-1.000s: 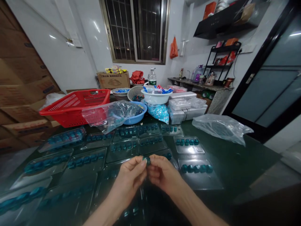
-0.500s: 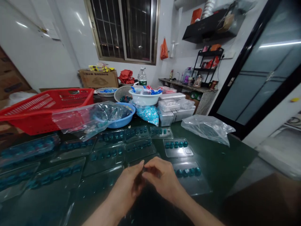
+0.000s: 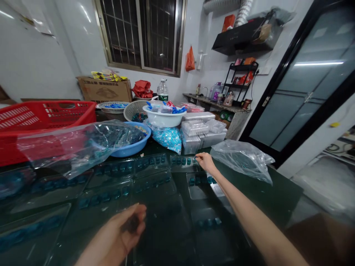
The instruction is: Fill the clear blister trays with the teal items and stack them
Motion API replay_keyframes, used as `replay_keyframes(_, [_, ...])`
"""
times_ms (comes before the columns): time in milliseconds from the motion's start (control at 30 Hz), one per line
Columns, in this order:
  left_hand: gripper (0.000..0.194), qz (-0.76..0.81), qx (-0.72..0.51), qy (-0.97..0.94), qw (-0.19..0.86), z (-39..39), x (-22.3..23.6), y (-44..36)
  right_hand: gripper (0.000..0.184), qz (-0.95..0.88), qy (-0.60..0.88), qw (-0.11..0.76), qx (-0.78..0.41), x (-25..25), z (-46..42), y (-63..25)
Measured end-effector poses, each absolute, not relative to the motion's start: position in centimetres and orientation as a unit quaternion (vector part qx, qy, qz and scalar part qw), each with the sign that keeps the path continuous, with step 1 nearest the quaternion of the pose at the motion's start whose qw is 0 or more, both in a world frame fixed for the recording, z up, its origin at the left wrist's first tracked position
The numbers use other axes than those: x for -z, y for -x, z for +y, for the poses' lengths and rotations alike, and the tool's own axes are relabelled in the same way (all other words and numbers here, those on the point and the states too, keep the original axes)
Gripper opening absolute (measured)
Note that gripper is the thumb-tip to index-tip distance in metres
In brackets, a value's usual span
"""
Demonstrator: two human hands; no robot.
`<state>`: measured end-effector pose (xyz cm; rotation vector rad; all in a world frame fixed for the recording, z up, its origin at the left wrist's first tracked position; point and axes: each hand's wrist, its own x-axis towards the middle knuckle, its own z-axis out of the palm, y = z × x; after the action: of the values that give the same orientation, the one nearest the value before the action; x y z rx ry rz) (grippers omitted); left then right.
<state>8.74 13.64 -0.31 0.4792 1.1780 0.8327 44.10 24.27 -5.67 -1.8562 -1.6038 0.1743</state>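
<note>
Teal pieces (image 3: 189,161) line a tray (image 3: 179,169) just left of the right hand (image 3: 205,162), whose grip I cannot tell. Nearer, the left hand (image 3: 122,231) curls, fingers parted; the worktop (image 3: 273,199) edge runs well right of both.

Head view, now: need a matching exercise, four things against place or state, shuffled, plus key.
Things
1. Right hand
2. Left hand
3. White basin
4. Red basket

Places or states
A. At the picture's left edge
B. At a tray with a row of teal pieces
C. Holding blue items, beyond the trays
D. Near the camera, fingers loosely curled

Pairs: 1-B, 2-D, 3-C, 4-A
</note>
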Motion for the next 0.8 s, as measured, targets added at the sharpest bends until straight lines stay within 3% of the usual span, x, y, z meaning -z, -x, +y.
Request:
replay_keyframes(433, [0.017,0.555,-0.383,-0.208,0.708,14.4,1.0,-7.7,0.021,-0.612,0.769,0.175,-0.061,6.6,26.1,-43.4])
replay_keyframes(667, [0.015,0.472,-0.412,-0.209,0.751,14.1,-0.1,-7.1,0.020,-0.612,0.769,0.186,-0.019,5.7,24.7,-41.6])
replay_keyframes(800, [0.017,0.430,-0.479,-0.258,0.720,13.7,-0.6,-3.6,0.021,-0.628,0.744,0.228,-0.003,4.4,23.7,-41.2])
